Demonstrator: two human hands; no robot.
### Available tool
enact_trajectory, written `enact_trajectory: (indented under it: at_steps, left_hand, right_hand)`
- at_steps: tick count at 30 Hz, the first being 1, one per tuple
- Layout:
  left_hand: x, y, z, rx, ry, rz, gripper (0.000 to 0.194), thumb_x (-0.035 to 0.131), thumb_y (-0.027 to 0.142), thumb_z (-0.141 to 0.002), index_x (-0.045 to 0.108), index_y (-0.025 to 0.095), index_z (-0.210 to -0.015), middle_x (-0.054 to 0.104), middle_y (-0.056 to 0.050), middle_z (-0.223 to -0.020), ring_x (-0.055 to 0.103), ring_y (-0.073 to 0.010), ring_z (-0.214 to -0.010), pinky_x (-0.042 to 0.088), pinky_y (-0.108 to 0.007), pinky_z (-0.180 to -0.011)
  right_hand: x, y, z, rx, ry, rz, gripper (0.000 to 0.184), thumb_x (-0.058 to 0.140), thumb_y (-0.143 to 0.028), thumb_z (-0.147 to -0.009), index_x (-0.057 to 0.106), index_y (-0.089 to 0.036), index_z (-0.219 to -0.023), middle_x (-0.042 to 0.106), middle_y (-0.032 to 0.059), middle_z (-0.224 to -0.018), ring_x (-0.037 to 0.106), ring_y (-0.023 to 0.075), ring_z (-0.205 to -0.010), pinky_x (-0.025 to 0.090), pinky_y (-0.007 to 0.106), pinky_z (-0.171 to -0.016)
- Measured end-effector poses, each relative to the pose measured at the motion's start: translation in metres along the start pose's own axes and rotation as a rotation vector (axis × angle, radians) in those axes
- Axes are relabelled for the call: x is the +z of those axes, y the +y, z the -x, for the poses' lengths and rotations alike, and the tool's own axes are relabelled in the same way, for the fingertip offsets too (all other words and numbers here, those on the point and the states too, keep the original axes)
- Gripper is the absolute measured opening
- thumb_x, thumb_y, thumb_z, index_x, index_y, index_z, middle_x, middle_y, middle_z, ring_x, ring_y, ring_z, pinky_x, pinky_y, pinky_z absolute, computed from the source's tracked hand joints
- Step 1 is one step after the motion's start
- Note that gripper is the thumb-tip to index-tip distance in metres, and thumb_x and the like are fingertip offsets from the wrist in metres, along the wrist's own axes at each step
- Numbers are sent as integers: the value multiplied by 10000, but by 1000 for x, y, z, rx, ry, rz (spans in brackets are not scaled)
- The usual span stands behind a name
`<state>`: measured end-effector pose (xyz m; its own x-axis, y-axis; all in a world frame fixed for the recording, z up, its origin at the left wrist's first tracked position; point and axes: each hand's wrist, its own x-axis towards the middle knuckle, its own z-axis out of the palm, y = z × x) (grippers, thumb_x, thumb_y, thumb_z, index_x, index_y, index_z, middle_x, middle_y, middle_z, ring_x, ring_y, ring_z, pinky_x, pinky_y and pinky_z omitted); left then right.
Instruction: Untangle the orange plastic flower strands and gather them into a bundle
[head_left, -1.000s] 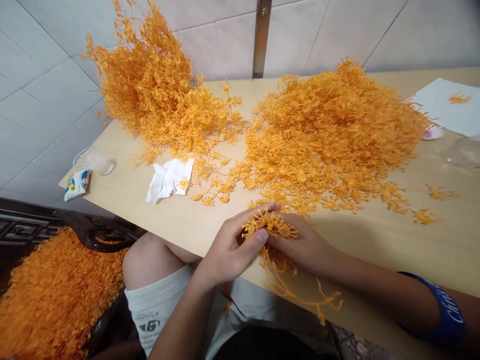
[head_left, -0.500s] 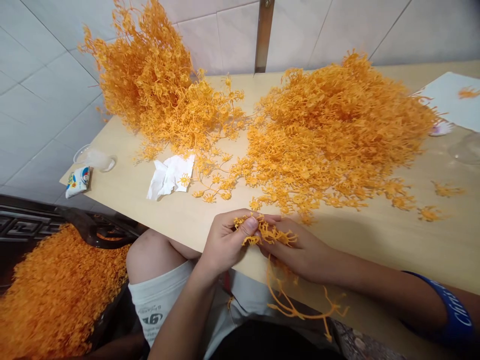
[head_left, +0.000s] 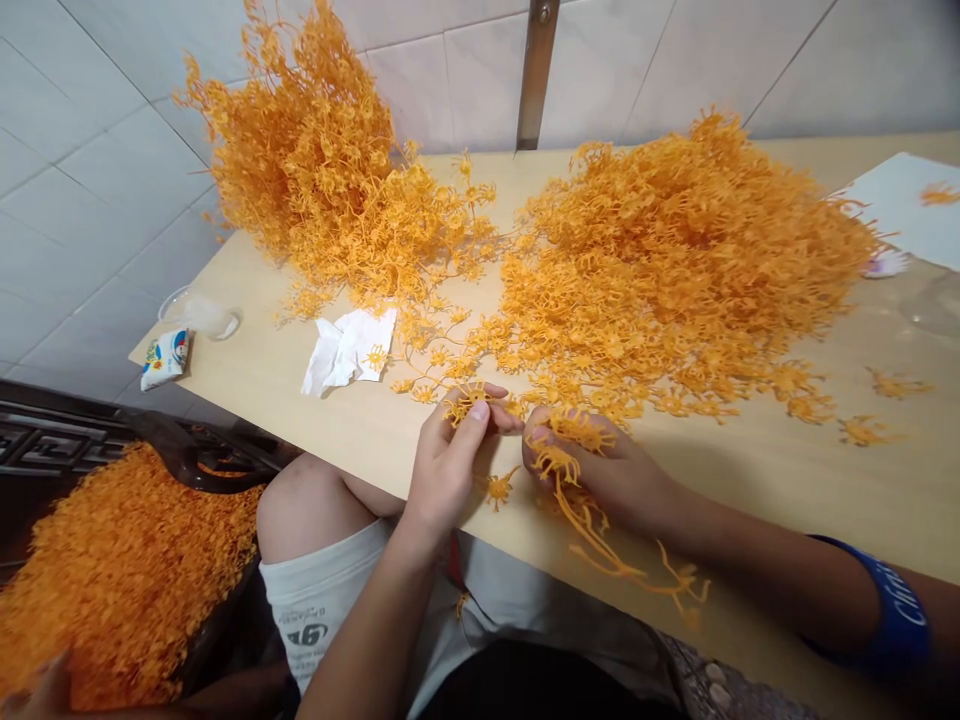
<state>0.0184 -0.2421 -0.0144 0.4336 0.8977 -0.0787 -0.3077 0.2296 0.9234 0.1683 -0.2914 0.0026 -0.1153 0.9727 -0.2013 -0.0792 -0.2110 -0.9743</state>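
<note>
Where the scene begins at lower left, an orange heap [head_left: 135, 560] sits below the tabletop [head_left: 360, 430], with another person's hand [head_left: 52, 690] at its lower edge. Next come a small printed packet [head_left: 165, 360] and a clear cup [head_left: 202, 315], then a tall orange pile [head_left: 300, 150] with a crumpled tissue [head_left: 341, 350] in front of it. The left hand [head_left: 444, 465] has thumb and fingers pinched narrow on a spidery orange floret [head_left: 466, 400]. Just right of it, between the hands, shows a second floret [head_left: 498, 490]; whether it hangs or lies on the tabletop, I cannot tell. The right hand [head_left: 626, 475], fingers curled, grips an orange bunch [head_left: 559, 455] that lies just right of the left fingers, apart from them; its long stem [head_left: 600, 555] trails down and rightward, its axis leading away from the left hand. Beyond the right hand spreads a broad orange mound [head_left: 690, 270], then a stray sprig [head_left: 866, 430] and a white sheet [head_left: 907, 220]
</note>
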Motion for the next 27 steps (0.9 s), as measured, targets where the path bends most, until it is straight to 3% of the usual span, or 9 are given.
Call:
enact_trajectory:
  at_steps: [4,8,11,14,17,20,23,25,27]
  left_hand:
    - [-2,-2,1,28,-45,-49,291,579,394,-921,672,200,-1116,696,-67,-1086,645,-184,-1042,476,-309,-977]
    - [-1,1,4,31,-137,-42,450,497,509,-933,634,220,-1250,641,-85,-1293,566,-250,-1237,395,-384,-1102]
    - [1,3,6,-4,-160,45,542,389,581,-946,621,231,-1289,611,-70,-1352,520,-266,-1300,351,-410,-1145]
    - [2,3,5,-16,-118,36,463,411,510,-964,654,238,-1250,616,-56,-1351,500,-255,-1325,332,-407,-1160]
    - [0,0,3,8,-55,-92,345,521,395,-949,677,238,-1215,624,-61,-1340,520,-239,-1307,327,-398,-1164]
    - [0,0,1,22,12,-165,309,601,355,-911,693,234,-1180,621,-71,-1342,563,-240,-1257,400,-389,-1106]
    - [4,5,1,48,43,-326,258,654,341,-873,731,219,-1086,633,-77,-1314,580,-244,-1214,453,-357,-1029]
    - [7,10,2,95,13,-459,238,604,352,-904,753,200,-1011,652,-85,-1267,578,-240,-1191,443,-346,-1017]
    - [9,14,3,138,-12,-524,307,494,355,-962,757,197,-975,662,-85,-1227,580,-225,-1163,427,-339,-1016]
  right_hand:
    - [1,2,-1,88,82,-86,496,592,-628,-801,505,-192,-584,430,-37,-498,380,95,-447,336,245,-434]
    - [1,3,-2,51,123,-57,447,623,-602,-792,542,-193,-631,474,-27,-538,440,113,-498,405,260,-499]
    - [1,2,-3,24,142,-76,405,667,-587,-762,569,-197,-712,527,-16,-608,485,126,-555,433,269,-552]
    - [-1,3,-1,48,120,-136,391,662,-575,-777,560,-199,-737,533,-18,-617,485,119,-543,414,254,-515]
    - [-4,2,3,20,19,-219,365,626,-546,-833,537,-198,-765,554,-24,-613,493,106,-515,398,230,-471]
    - [-4,-3,8,-7,-263,-203,319,589,-483,-890,558,-177,-805,643,7,-667,575,111,-559,472,234,-546]
    - [-2,-11,12,-9,-558,-32,288,545,-404,-931,644,-141,-869,729,81,-844,680,155,-759,538,284,-724]
    - [0,-13,14,-51,-600,71,281,531,-379,-937,677,-142,-897,740,93,-941,688,177,-886,538,312,-818]
    - [1,-12,14,-97,-557,117,269,532,-375,-932,680,-153,-898,739,84,-960,681,179,-914,535,314,-834]
